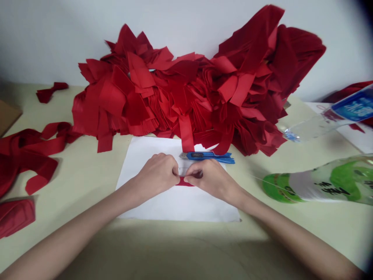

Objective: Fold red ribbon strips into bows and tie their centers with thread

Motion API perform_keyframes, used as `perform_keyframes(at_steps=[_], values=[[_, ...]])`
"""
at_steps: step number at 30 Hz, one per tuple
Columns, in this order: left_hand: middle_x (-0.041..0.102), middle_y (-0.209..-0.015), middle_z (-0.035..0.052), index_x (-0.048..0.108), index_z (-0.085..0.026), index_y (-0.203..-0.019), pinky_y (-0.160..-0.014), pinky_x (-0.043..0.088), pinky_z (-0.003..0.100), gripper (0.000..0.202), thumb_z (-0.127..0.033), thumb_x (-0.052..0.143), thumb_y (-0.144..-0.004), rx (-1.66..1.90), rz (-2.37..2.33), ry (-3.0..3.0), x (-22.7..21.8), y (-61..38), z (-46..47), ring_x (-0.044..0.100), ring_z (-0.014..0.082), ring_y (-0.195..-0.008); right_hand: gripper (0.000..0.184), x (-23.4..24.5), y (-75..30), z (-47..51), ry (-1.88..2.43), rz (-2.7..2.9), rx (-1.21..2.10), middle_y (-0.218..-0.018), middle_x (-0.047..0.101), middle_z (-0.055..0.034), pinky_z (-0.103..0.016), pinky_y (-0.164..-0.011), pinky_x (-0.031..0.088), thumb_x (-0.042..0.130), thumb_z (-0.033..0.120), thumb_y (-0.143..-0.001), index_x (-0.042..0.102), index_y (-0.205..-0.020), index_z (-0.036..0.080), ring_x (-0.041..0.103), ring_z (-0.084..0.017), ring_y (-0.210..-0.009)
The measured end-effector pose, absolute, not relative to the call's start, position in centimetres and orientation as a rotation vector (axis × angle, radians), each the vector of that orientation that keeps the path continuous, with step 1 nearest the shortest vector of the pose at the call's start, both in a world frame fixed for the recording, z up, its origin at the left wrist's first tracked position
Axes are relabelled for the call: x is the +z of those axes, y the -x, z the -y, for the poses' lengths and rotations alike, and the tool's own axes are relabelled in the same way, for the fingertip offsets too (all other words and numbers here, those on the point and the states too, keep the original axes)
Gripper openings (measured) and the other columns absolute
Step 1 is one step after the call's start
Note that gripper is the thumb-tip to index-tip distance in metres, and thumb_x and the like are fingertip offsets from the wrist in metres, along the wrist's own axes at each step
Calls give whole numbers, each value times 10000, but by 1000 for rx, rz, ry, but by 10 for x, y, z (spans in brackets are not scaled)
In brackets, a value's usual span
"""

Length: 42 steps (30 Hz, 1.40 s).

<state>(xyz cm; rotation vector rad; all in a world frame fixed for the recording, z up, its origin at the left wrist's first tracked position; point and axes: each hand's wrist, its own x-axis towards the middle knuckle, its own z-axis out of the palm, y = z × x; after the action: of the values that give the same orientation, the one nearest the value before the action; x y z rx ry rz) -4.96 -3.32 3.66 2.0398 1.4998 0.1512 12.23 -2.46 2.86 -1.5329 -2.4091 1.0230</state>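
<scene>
My left hand [159, 173] and my right hand [208, 178] meet over a white sheet of paper [177, 202]. Both have curled fingers pinching a small red strip [184, 182] that lies flat on the sheet between them. Most of the strip is hidden under my fingers. A blue utility knife [210, 156] lies on the paper just beyond my right hand, not touched by either hand.
A large heap of red fabric pieces [198, 85] fills the back of the pale table [87, 171]. Loose red strips [32, 151] lie at the left. Two plastic bottles lie at the right, a clear one [326, 120] and a green-labelled one [320, 184].
</scene>
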Motion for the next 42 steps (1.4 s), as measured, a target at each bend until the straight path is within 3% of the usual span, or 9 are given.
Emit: perform_keyframes(at_steps=[9, 15, 21, 26, 30, 35, 42], values=[[603, -556, 10, 655, -201, -565, -465, 321, 267, 138, -142, 530, -564, -94, -1536, -1900, 43, 43, 20, 503, 143, -500, 119, 35, -117, 16, 1561, 2507, 1029, -616, 649, 34, -221, -531, 329, 592, 190, -711, 700, -667, 210, 510, -86, -536], [536, -508, 1, 546, -189, -472, -429, 313, 262, 43, -183, 558, -513, -200, -1498, -1871, 45, 39, 7, 481, 146, -484, 108, 39, -112, 12, 1515, 2658, 895, -561, 606, 42, -226, -505, 271, 581, 172, -688, 664, -625, 200, 458, -75, -502], [434, -419, -6, 414, -185, -387, -433, 292, 279, 204, -182, 604, -460, -252, -1478, -1911, 43, 33, -5, 463, 160, -458, 131, 40, -105, 4, 1418, 2865, 689, -529, 577, 21, -242, -468, 222, 585, 212, -691, 603, -563, 185, 461, -90, -494], [517, -502, -17, 523, -195, -494, -483, 313, 267, 98, -154, 534, -582, -106, -1423, -1985, 38, 45, 15, 484, 142, -521, 129, 38, -108, 18, 1419, 2873, 558, -629, 634, 5, -252, -501, 271, 540, 181, -774, 624, -675, 184, 545, -124, -575], [560, -566, -12, 536, -191, -541, -545, 332, 275, 173, -76, 486, -659, 181, -1477, -2235, 27, 57, 40, 495, 140, -579, 175, 30, -111, 39, 1412, 2864, 326, -809, 657, -73, -288, -561, 330, 456, 136, -861, 618, -796, 139, 593, -194, -744], [626, -697, 30, 590, -164, -670, -689, 424, 320, 243, -113, 442, -856, 425, -1321, -2574, 11, 65, 60, 558, 179, -751, 129, 13, -119, 51, 1119, 2807, 32, -804, 620, -62, -308, -635, 406, 474, 108, -872, 601, -871, 130, 555, -203, -803], [626, -785, 69, 599, -133, -764, -625, 404, 325, 260, -10, 390, -859, 573, -1113, -3043, -9, 74, 69, 544, 200, -791, 226, -2, -126, 59, 862, 2735, -321, -692, 544, -53, -317, -581, 366, 425, 52, -864, 557, -705, 145, 467, -186, -680]])
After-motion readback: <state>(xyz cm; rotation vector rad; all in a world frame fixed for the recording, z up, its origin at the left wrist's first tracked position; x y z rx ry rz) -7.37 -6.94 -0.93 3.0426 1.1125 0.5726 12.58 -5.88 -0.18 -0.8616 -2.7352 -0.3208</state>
